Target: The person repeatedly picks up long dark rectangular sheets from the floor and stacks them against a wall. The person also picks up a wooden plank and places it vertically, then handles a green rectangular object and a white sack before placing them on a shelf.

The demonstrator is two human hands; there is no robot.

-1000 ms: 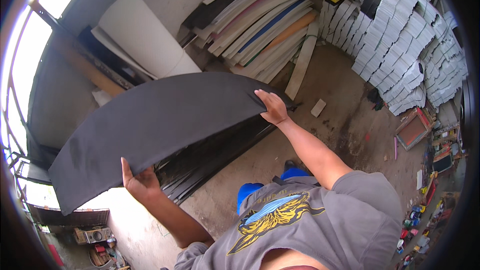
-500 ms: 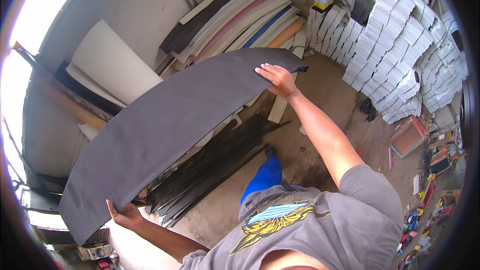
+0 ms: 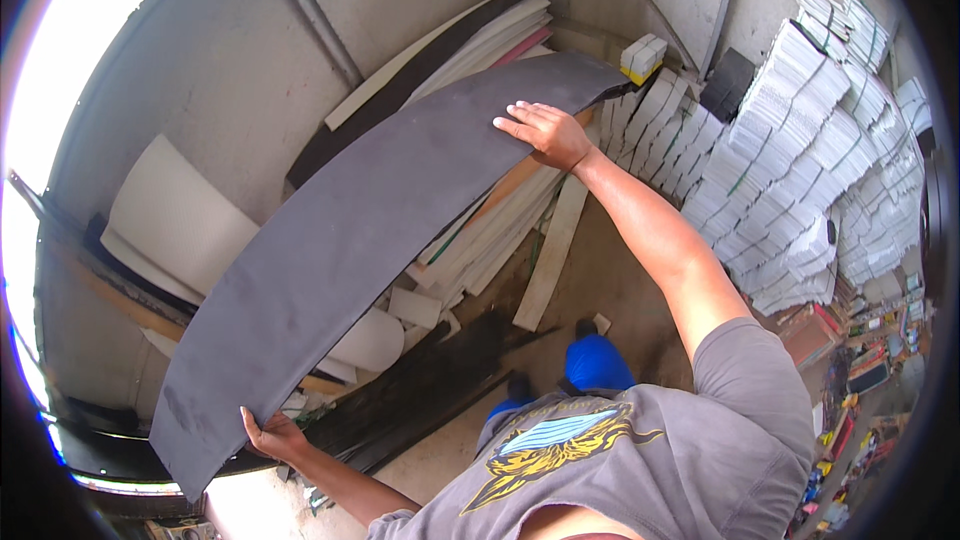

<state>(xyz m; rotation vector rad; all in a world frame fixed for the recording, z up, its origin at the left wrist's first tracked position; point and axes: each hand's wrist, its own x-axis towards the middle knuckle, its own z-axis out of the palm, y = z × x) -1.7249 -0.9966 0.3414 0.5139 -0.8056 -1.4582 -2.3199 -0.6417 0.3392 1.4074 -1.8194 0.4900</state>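
Long dark grey foam sheet (image 3: 370, 250) is held up over the leaning board stack (image 3: 500, 210), bowing along its length: looks light, floppy, not fragile. Left hand (image 3: 272, 436) curls fingers under the near end; right hand (image 3: 545, 132) lies flat, fingers spread, near the far end. Grip wide apart near the ends.

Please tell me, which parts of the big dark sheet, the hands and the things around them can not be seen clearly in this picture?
Head view only:
- Left hand: its fingers go under the dark sheet, so they are hidden.
- Right hand: its palm lies flat on the sheet and is hidden.
- Leaning boards: the sheet covers their middle parts.
- White stacks: bent by the fisheye rim; too small to tell what they are.
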